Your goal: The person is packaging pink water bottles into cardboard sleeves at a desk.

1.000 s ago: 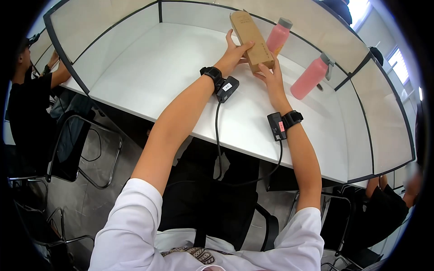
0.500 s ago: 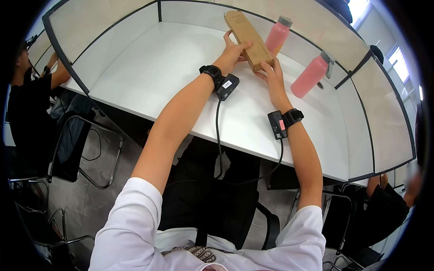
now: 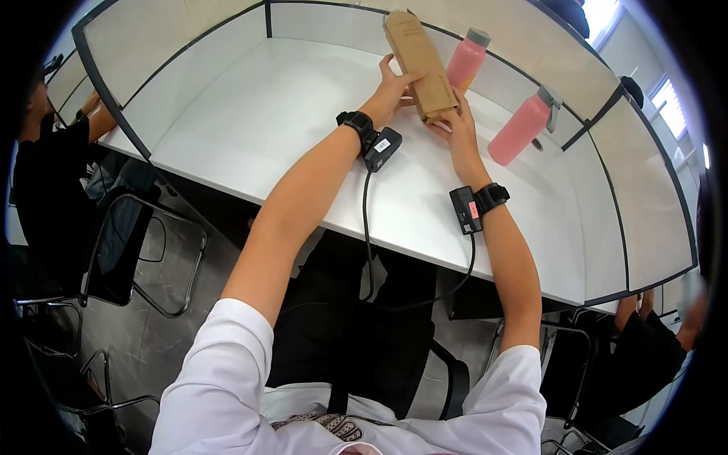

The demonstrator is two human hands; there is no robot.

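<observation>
A long brown cardboard box (image 3: 422,67) is held tilted over the white table, its far end pointing up and to the left. My left hand (image 3: 392,92) grips its left side, with the thumb across the top face. At the near end, my right hand (image 3: 459,125) holds the lower right corner, some fingers hidden under the box. Small flaps stick out at the far end. Just right of the box stands a pink bottle with a grey cap (image 3: 466,59). A second pink bottle (image 3: 520,129) is to the right of my right hand.
The white table (image 3: 250,129) has low partitions (image 3: 326,19) around its far side and ends. Black devices with cables are strapped to both my wrists. One person (image 3: 53,182) sits at the far left, another (image 3: 644,341) at the right. Metal-framed chairs stand at the left.
The box has turned slightly more upright in view, and its far-end flaps now show apart. My right fingers have shifted a little at the near end.
</observation>
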